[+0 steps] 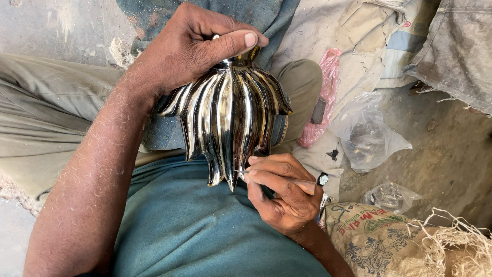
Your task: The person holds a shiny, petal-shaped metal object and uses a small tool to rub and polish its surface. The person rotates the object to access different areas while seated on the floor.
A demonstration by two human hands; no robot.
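My left hand (pixel 192 43) grips the narrow neck of a shiny fluted metal piece (pixel 228 115) shaped like pointed petals, holding it over my lap. My right hand (pixel 284 192) is just below the petal tips. Its fingers pinch a thin pointed tool (pixel 241 172) whose tip touches a petal's lower end. The polished surface reflects dark and light bands.
I sit on the ground in olive trousers (pixel 41 113) and a teal shirt (pixel 189 231). To the right lie clear plastic bags (pixel 366 136), a pink plastic bag (pixel 323 97), a printed sack (pixel 379 238) with frayed fibres, and grey cloth sacks (pixel 456 46).
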